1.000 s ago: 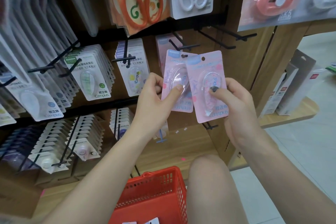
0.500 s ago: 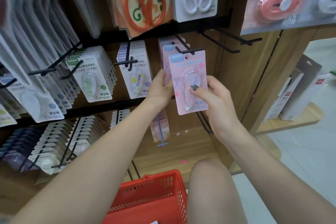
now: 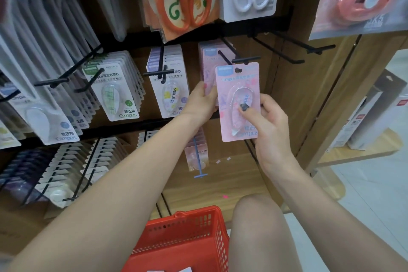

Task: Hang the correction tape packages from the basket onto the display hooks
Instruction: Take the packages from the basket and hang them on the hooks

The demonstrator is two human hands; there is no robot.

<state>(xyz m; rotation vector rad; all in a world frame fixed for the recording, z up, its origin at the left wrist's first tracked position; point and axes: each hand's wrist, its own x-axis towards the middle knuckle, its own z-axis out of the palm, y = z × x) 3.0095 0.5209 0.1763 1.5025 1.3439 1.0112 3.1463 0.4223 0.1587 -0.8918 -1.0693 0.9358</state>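
With right hand (image 3: 268, 126) fingers pinching the pink package (image 3: 239, 104) mid-frame, slot its punch hole (image 3: 237, 70) onto the hook tip (image 3: 246, 59) just above, keep card square; left hand (image 3: 202, 102) grips the hung package (image 3: 208, 68). Versus half a second ago: package further right, hole off the hook

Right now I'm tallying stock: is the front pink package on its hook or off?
Off. The pink package is held in the right hand, its hang hole below the hook tip.
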